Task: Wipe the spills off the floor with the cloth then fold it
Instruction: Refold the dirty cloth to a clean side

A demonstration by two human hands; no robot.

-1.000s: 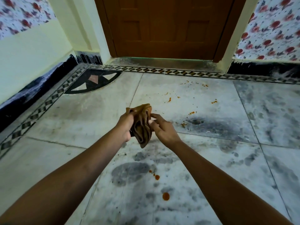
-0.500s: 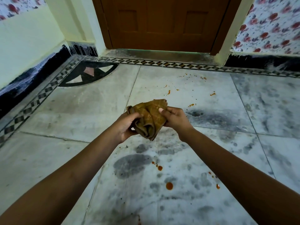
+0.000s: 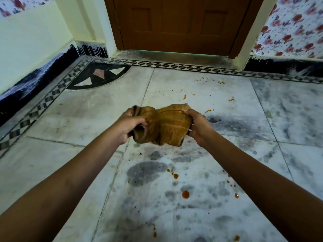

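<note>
A crumpled brown cloth (image 3: 166,126) hangs in the air above the marble floor (image 3: 87,116), stretched between both hands. My left hand (image 3: 129,126) grips its left end with curled fingers. My right hand (image 3: 199,127) grips its right end. Orange-red spills dot the floor: a large drop (image 3: 185,194) below the cloth, smaller drops (image 3: 175,175) near it, more drops (image 3: 236,195) to the right, and scattered specks (image 3: 231,99) farther off toward the door.
A brown wooden door (image 3: 178,23) stands straight ahead behind a patterned tile border (image 3: 174,66). A pale wall with a black skirting (image 3: 35,79) runs along the left. A floral wall (image 3: 293,28) is at the right.
The cloth was bunched in my left hand; my right hand took hold of it and both hands have pulled apart, spreading it wider. The view has moved closer to the floor.
</note>
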